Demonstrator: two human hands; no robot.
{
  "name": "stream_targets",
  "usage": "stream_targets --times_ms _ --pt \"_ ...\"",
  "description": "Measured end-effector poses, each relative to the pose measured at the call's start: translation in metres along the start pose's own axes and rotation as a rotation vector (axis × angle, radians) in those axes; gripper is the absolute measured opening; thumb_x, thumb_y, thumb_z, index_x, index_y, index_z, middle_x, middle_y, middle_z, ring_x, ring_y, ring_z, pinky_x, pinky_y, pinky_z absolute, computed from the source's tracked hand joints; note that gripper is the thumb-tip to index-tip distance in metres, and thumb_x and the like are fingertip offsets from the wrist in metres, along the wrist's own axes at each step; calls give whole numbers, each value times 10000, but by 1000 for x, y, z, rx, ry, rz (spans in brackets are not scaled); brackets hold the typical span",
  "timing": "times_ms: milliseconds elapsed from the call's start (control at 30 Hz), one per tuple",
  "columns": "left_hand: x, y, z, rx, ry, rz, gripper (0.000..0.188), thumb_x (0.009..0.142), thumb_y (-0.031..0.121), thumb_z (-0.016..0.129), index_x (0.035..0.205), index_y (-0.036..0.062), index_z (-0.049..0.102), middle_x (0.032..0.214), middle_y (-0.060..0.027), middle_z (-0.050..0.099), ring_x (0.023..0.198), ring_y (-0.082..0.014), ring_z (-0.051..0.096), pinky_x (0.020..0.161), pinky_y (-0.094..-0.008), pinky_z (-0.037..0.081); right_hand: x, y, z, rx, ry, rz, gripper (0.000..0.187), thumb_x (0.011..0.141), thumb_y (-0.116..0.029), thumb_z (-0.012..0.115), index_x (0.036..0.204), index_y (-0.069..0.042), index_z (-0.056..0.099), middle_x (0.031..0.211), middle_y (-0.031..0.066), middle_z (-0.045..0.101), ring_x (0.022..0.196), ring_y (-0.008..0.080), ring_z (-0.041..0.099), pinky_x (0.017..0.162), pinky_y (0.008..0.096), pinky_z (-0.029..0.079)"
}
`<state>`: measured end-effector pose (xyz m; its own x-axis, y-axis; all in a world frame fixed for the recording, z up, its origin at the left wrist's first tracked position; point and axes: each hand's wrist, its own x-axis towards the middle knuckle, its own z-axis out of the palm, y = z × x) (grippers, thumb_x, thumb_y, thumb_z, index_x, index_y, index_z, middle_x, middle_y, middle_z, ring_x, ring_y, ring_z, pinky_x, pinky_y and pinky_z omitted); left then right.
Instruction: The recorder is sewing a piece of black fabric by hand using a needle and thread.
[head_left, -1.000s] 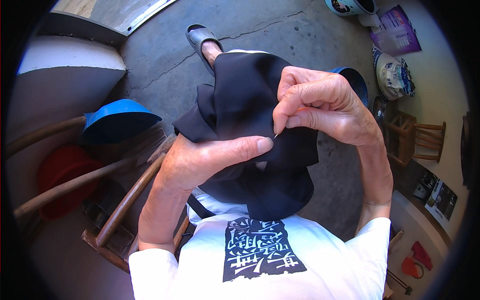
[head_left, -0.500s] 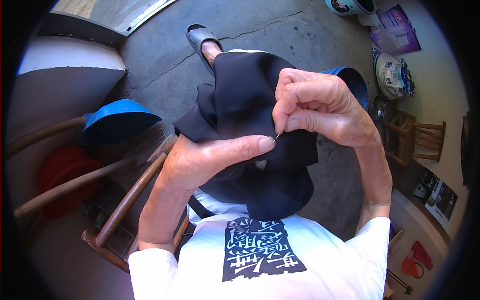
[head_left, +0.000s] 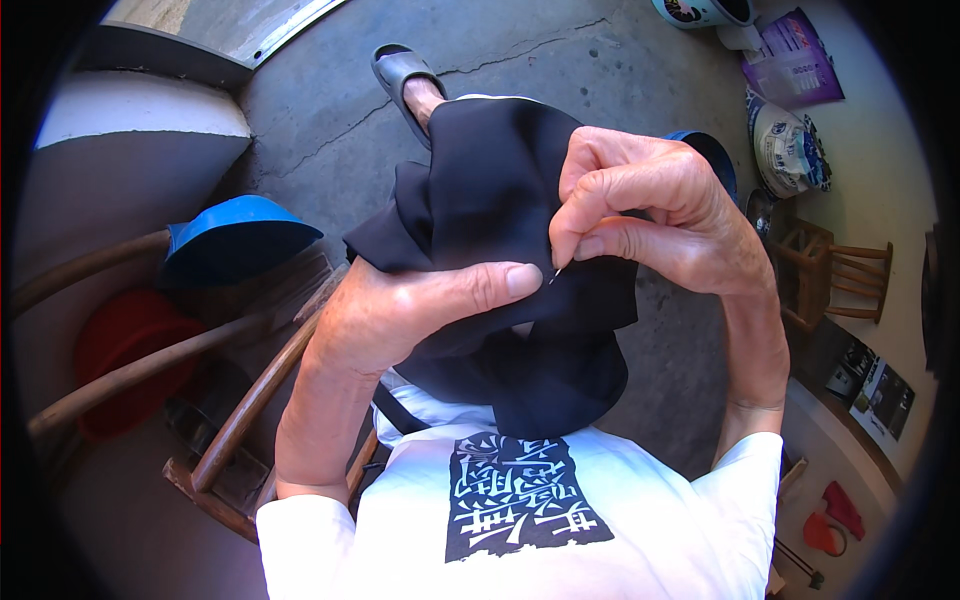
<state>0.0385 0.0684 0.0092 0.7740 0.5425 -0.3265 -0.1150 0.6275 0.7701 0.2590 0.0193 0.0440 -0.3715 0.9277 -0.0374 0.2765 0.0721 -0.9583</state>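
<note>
Black cloth (head_left: 490,190) lies bunched over my lap. My left hand (head_left: 400,315) grips it with the thumb stretched out on top; the other fingers are hidden beneath the fabric. Between the thumb and curled index finger of my right hand (head_left: 660,215) is a thin, shiny sewing needle (head_left: 555,276). Its visible end slants down to the cloth, just right of my left thumb tip. Whether it pierces the fabric is too small to tell, and no thread can be made out.
At the left stand a wooden chair (head_left: 262,400), a blue scoop-shaped dustpan (head_left: 240,235) and a red basin (head_left: 130,350). To the right are a blue bucket (head_left: 712,160), a small wooden chair (head_left: 850,270) and a white patterned sack (head_left: 785,150). Cracked concrete floor (head_left: 560,80) stretches ahead.
My right hand has shifted slightly right and up with the needle. The left thumb has drawn back a little to the left, leaving a gap between its tip and the needle.
</note>
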Motion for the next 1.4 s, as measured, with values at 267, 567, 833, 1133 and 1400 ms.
stream_targets --times_ms 267,567,833,1133,1400 --pt "0 0 2 -61 21 -30 473 765 104 784 1178 -11 583 1064 -69 632 982 -152 610 884 -274 495 1 -5 -1 -68 -4 -6 77 764 12 717 811 -49 723 741 36 617 752 162 561 639 295 453" --pt "-1 2 3 -85 44 -86 468 766 108 789 1173 -7 588 1050 -64 637 965 -151 617 872 -270 501 -1 -7 1 -218 41 -73 109 704 -10 754 804 -45 728 747 39 523 664 145 526 543 260 399" --pt "1 -1 0 -128 53 -131 471 772 75 773 1190 -22 577 1060 -87 646 969 -159 631 881 -276 511 -4 -13 5 -364 94 -103 132 686 12 757 799 -48 724 732 41 504 630 147 526 494 265 386" --pt "1 -1 0 -183 58 -160 518 777 72 764 1232 -45 545 1108 -116 637 1003 -178 634 911 -292 510 -4 -19 13 -494 154 -128 176 651 68 732 789 -34 695 722 57 497 629 157 548 490 266 416" --pt "-1 1 -1 -120 67 -176 560 776 91 772 1255 -55 521 1132 -128 626 1019 -188 629 929 -289 496 -4 -25 16 -577 144 -128 194 640 91 711 786 -32 680 735 58 495 627 166 546 494 268 418"
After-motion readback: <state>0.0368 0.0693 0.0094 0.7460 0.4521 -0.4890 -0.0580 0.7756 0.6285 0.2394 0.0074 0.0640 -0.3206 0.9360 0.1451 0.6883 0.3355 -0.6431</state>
